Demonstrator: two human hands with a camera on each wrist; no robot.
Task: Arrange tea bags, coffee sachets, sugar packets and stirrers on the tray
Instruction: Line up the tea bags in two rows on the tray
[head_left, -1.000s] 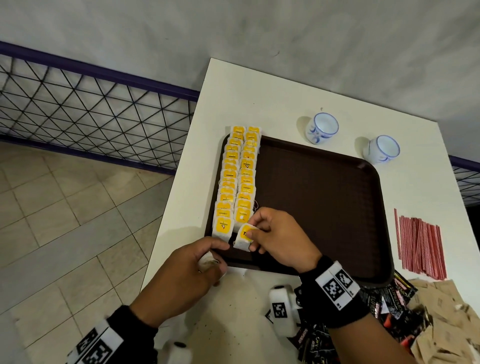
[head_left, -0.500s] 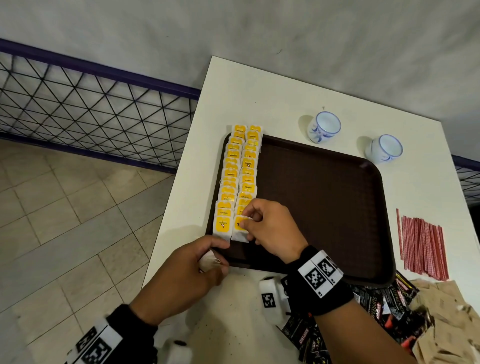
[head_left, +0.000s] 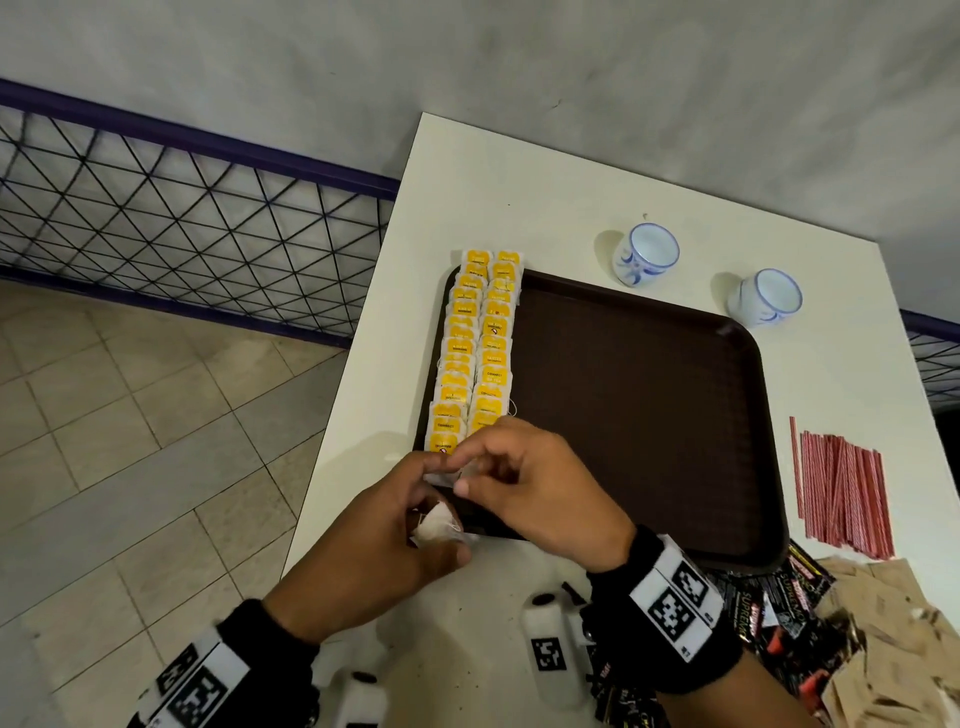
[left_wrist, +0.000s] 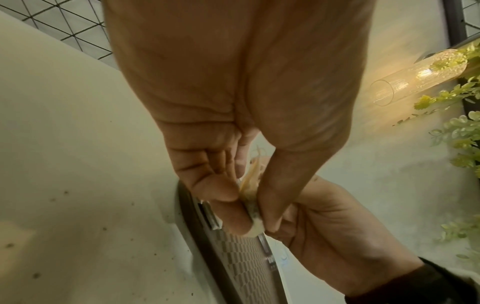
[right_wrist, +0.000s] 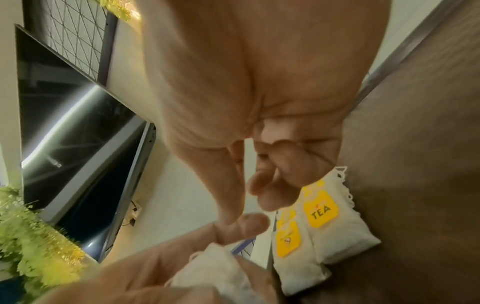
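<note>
Two rows of yellow-tagged tea bags (head_left: 478, 353) line the left edge of the brown tray (head_left: 649, 415) on the white desk (head_left: 509, 197). At its near left corner the left hand (head_left: 384, 545) grips a white tea bag (head_left: 434, 527), the right hand (head_left: 535, 493) just beside it, fingers curled. Red stirrers (head_left: 841, 493) lie right of the tray.

The right hand (head_left: 540, 493) covers the near end of the tea bag rows (head_left: 475, 353) at the tray (head_left: 649, 415) corner. Beside the tray, coffee sachets (head_left: 779, 618) and sugar packets (head_left: 893, 649) are cut off by the frame edge. Tag print is too small to read.
</note>
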